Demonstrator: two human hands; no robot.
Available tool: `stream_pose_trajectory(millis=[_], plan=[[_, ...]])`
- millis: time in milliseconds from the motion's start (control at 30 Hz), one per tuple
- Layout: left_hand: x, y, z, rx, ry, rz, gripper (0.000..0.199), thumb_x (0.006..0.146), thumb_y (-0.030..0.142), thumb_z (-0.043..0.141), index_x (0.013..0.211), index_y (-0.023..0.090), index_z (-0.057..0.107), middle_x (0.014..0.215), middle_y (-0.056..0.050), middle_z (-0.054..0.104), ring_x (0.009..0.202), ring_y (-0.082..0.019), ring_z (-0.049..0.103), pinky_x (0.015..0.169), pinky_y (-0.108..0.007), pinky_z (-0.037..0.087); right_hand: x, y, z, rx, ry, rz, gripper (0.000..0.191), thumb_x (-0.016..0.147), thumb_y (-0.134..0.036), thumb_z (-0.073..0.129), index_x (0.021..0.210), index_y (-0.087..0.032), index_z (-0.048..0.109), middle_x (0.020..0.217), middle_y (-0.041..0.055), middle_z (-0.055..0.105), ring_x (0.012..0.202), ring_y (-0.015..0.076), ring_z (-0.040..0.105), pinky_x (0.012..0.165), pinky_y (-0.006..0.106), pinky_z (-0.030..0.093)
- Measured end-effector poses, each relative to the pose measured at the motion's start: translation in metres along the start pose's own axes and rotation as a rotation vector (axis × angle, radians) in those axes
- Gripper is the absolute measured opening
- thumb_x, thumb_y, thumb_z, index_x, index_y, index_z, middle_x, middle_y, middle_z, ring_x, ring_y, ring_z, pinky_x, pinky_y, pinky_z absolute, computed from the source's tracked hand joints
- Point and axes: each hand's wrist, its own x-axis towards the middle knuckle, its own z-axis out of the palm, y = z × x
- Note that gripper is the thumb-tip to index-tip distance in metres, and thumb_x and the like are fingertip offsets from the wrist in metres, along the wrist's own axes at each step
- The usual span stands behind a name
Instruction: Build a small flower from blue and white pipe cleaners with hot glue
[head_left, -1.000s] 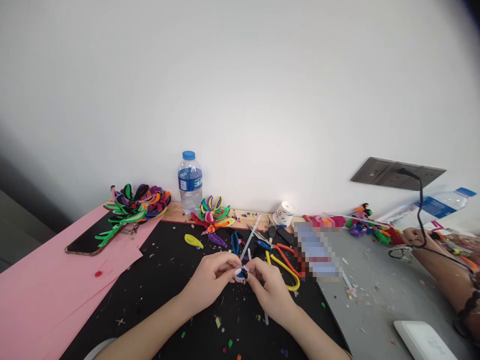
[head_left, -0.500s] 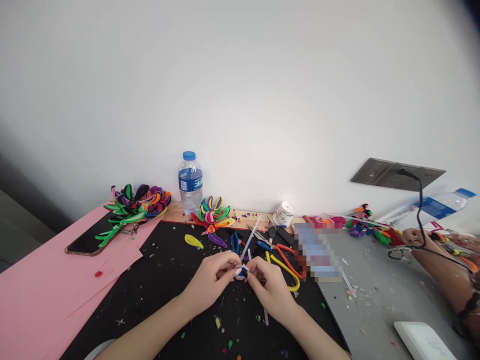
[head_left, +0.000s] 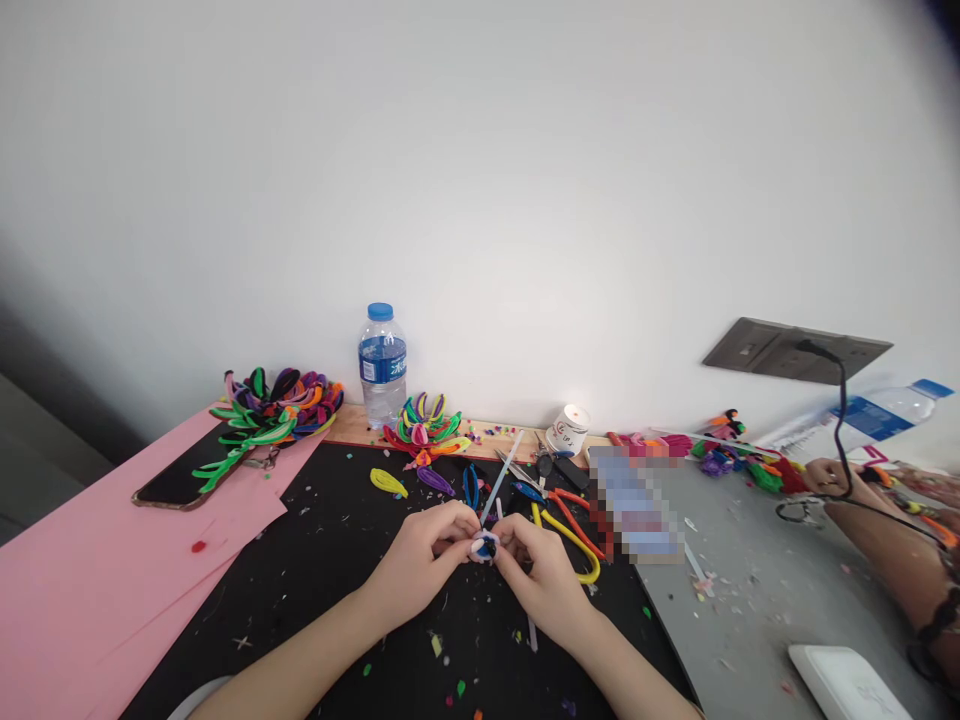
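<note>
Between my two hands is a small rounded piece (head_left: 484, 547) in white, blue and black, apparently of pipe cleaner. My left hand (head_left: 421, 553) pinches its left side with thumb and fingers, and my right hand (head_left: 541, 572) grips the right side. Fingers cover part of the piece. Just beyond them a pale narrow strip (head_left: 504, 475) slants up and away. Loops of blue (head_left: 470, 486), purple (head_left: 436, 481) and yellow (head_left: 388, 483) pipe cleaner lie on the black mat (head_left: 330, 590). Yellow-handled pliers (head_left: 577, 543) and red-handled scissors (head_left: 576, 520) rest beyond my right hand.
A water bottle (head_left: 382, 368) and a paper cup (head_left: 568, 430) stand along the wall. Bundled pipe cleaners (head_left: 285, 405) overlap a phone (head_left: 184, 475) on pink paper (head_left: 142, 585). At right, another person's arm (head_left: 892, 545) reaches over the grey board (head_left: 742, 600), near a hanging cable (head_left: 841, 430).
The small piece has turned slightly between my fingers, showing more of its blue and black middle. Both hands stay in nearly the same place.
</note>
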Motion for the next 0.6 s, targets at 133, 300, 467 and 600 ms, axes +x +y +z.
stream_pose_trajectory(millis=[133,300,467,600], plan=[[0.0006,-0.0021,0.0000,-0.045,0.014,-0.020,0.006,0.078,0.022,0.054,0.079,0.017,0.055,0.076,-0.001,0.062,0.073,-0.015,0.062,0.066,-0.025,0.052,0.0001,-0.0016,-0.0010,0.002,-0.031,-0.003,0.014,0.088,-0.021,0.042,0.082,-0.018,0.054,0.065,-0.0011,0.054,0.055,0.0111,0.046,0.052,0.022,0.034],[-0.0008,-0.0016,0.0005,-0.046,0.029,-0.020,0.007,0.078,0.021,0.054,0.082,0.016,0.056,0.078,-0.002,0.064,0.074,-0.016,0.063,0.065,-0.025,0.052,-0.0002,-0.0029,-0.0021,-0.032,-0.037,-0.049,0.020,0.090,-0.021,0.039,0.078,-0.018,0.054,0.066,-0.0009,0.055,0.058,0.0116,0.048,0.057,0.022,0.035],[-0.0015,-0.0025,0.0008,-0.007,0.034,0.007,0.009,0.079,0.024,0.054,0.079,0.015,0.058,0.073,-0.002,0.063,0.069,-0.015,0.062,0.063,-0.024,0.051,-0.0011,-0.0030,-0.0017,-0.071,-0.015,-0.074,0.020,0.090,-0.021,0.039,0.075,-0.018,0.053,0.064,-0.0012,0.054,0.057,0.0114,0.048,0.056,0.022,0.035],[-0.0007,-0.0043,0.0004,0.035,0.030,0.029,0.011,0.080,0.025,0.053,0.078,0.015,0.059,0.072,-0.002,0.063,0.068,-0.015,0.062,0.062,-0.024,0.050,-0.0015,-0.0036,-0.0020,-0.091,-0.001,-0.094,0.021,0.089,-0.020,0.039,0.074,-0.018,0.052,0.064,-0.0005,0.054,0.057,0.0118,0.049,0.056,0.023,0.036]])
